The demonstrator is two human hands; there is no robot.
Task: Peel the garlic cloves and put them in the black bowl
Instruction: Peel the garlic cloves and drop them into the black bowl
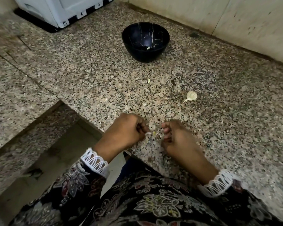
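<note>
Both hands curl together: left hand (127, 128) pinches a garlic clove (151, 134), right hand (173, 136) just beside; black bowl (145, 53) well beyond.

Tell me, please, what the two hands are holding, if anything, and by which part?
The left hand pinches one end of a small pale garlic clove; whether the right hand grips it cannot be told.

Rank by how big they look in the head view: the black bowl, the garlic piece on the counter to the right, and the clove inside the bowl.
1. black bowl, by far the largest.
2. garlic piece lying on the granite counter.
3. clove inside the bowl, smallest; it lies farther from the camera, so it may look a little smaller than it is.
</note>
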